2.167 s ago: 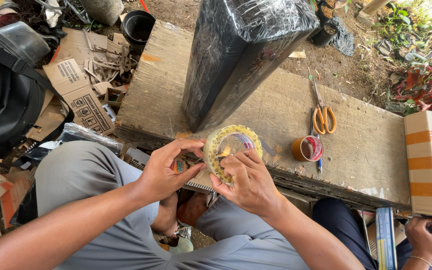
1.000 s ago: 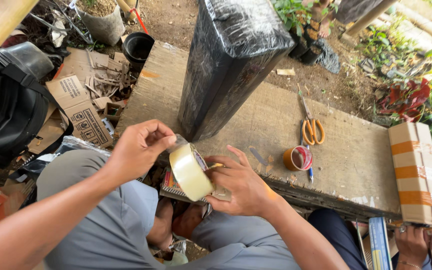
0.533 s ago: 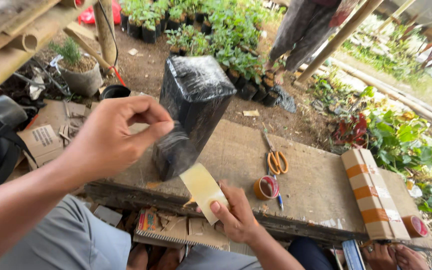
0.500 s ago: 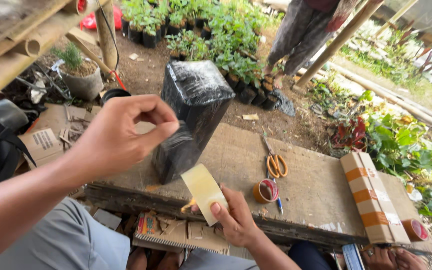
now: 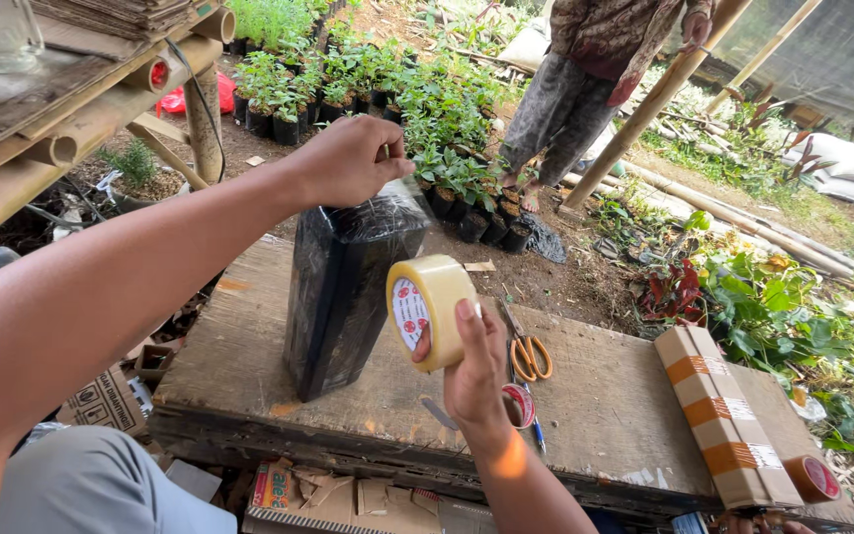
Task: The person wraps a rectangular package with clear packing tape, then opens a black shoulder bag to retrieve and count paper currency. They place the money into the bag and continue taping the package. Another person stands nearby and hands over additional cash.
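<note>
- Head view: I see the right hand [image 5: 476,381] clamped on a roll of clear tape [image 5: 429,309], held upright above the wooden bench [image 5: 635,415].
- The left hand [image 5: 348,158], fingers pinched together, is above the black wrapped parcel [image 5: 343,287]; I cannot tell what it pinches.
- Orange-handled scissors [image 5: 528,354] and a taped carton [image 5: 722,420] lie on the bench.

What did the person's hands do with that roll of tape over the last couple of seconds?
The right hand lifted the clear tape roll from lap level up in front of the tall black plastic-wrapped package. The left hand let go of the roll and rose to the package's top. Orange-handled scissors and the wooden bench stayed put.
</note>
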